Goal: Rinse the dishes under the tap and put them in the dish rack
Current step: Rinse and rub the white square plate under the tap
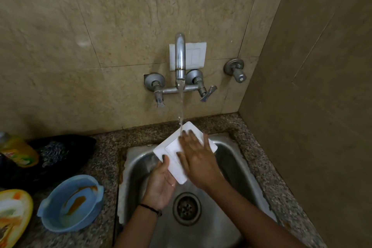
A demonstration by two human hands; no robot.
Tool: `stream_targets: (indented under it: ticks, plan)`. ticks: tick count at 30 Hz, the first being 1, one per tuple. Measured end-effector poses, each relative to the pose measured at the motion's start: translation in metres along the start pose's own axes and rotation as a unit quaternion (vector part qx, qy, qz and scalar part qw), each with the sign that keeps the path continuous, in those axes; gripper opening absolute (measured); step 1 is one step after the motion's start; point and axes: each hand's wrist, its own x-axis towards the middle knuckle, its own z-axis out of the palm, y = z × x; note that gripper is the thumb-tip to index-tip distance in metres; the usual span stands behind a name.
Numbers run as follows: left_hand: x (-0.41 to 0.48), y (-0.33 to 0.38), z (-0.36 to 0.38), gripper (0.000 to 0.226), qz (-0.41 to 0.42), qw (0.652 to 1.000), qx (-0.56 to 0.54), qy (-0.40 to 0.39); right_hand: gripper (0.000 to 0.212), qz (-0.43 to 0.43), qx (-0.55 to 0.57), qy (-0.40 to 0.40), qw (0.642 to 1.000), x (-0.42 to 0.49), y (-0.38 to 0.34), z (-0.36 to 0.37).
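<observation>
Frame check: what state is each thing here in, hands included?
White plate: held up, water running onto it.
Tap: running.
Left hand: grips the plate's near edge, thumb on top.
Right hand: flat on the plate, fingers straight.
Blue bowl: upright on the counter, orange residue inside.
Yellow plate: soiled.
Sink: drain uncovered.

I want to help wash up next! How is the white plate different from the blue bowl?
The white plate is square, flat and looks clean; the blue bowl is round, deep and smeared with orange. The plate is held under running water over the sink; the bowl waits on the counter.
</observation>
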Motion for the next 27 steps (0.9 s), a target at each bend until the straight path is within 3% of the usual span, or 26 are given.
stream_targets:
  ticks: [3, 7, 11, 13, 15, 16, 21, 23, 25, 27]
  plan:
    - [0.001, 0.003, -0.003, 0.036, 0.006, 1.0, 0.01, 0.0, 0.049, -0.096, 0.008, -0.031, 0.995, -0.001, 0.002, -0.001]
    - [0.002, 0.004, -0.006, 0.04, 0.021, 0.999, 0.027, -0.006, 0.062, 0.051, 0.072, -0.05, 0.995, 0.017, 0.016, -0.009]
    - [0.003, 0.005, -0.011, 0.045, 0.04, 0.999, 0.034, 0.009, 0.056, -0.04, 0.038, -0.086, 0.995, 0.024, 0.012, -0.009]
    - [0.003, 0.006, -0.011, 0.05, 0.058, 0.997, 0.036, 0.024, 0.051, 0.07, 0.107, -0.072, 0.989, 0.037, 0.022, -0.008]
    - [0.003, 0.007, -0.008, 0.049, 0.062, 0.997, 0.029, 0.039, 0.042, 0.197, 0.255, -0.069, 0.944, 0.05, 0.03, -0.012]
    - [0.004, 0.006, -0.007, 0.049, 0.059, 0.997, 0.024, 0.047, 0.036, 0.218, 0.321, -0.073, 0.918, 0.053, 0.03, -0.015]
    - [0.009, 0.009, -0.008, 0.053, -0.011, 0.999, 0.007, 0.049, 0.026, 0.24, 0.461, -0.09, 0.849, 0.052, 0.034, -0.045]
    - [0.013, 0.011, -0.007, 0.068, -0.064, 0.997, 0.008, 0.052, 0.025, 0.232, 0.491, -0.096, 0.834, 0.044, 0.039, -0.057]
    - [0.017, 0.016, -0.006, 0.081, -0.114, 0.992, 0.002, 0.045, 0.022, 0.199, 0.489, -0.116, 0.841, 0.032, 0.047, -0.07]
    - [0.017, 0.024, -0.005, 0.079, -0.142, 0.99, -0.001, 0.025, 0.022, 0.147, 0.464, -0.135, 0.863, 0.019, 0.059, -0.083]
